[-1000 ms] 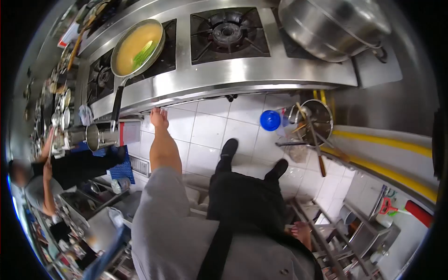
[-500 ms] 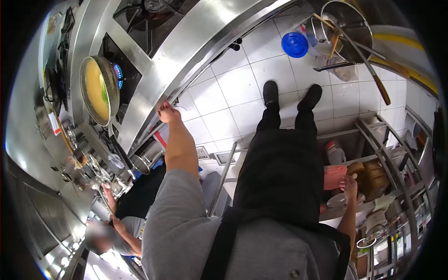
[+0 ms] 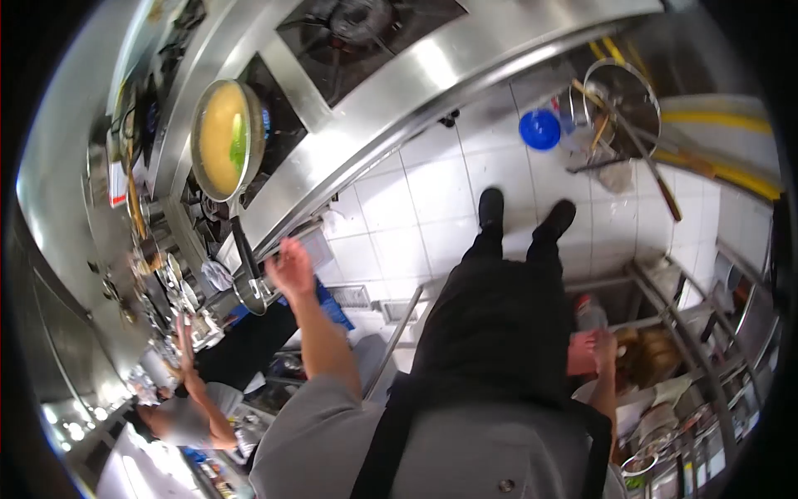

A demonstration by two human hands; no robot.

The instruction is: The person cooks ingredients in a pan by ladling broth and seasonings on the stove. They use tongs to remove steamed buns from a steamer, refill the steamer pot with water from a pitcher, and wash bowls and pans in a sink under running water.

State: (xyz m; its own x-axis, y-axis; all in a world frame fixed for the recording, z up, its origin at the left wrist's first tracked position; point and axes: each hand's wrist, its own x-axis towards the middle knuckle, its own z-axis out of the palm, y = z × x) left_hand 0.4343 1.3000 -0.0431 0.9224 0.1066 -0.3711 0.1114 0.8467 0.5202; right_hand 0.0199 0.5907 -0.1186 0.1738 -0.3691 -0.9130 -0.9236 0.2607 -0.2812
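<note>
My left hand (image 3: 291,268), slightly blurred, is lifted beside the stove's front edge with its fingers apart and nothing in it. Closest to it is the black handle (image 3: 247,256) of a frying pan (image 3: 198,154), which the hand does not touch. The pan sits over a blue flame and holds a yellowish liquid (image 3: 219,137) with a green piece (image 3: 238,143) at one side. My right hand (image 3: 602,349) hangs low at my side, fingers loosely bent, with nothing seen in it. Behind it is a pink box-like thing (image 3: 580,356); contact cannot be made out.
Another burner (image 3: 359,21) lies along the steel stove (image 3: 424,66). A co-worker (image 3: 199,412) stands at the left with arms toward the counter. On the tiled floor are a blue round lid or bowl (image 3: 539,130) and a large pot (image 3: 644,87) with long-handled tools. A metal rack (image 3: 690,308) stands at right.
My left hand has come away from the stove's front edge and its fingers have opened. My right hand has shifted slightly toward my body. The whole view has tilted.
</note>
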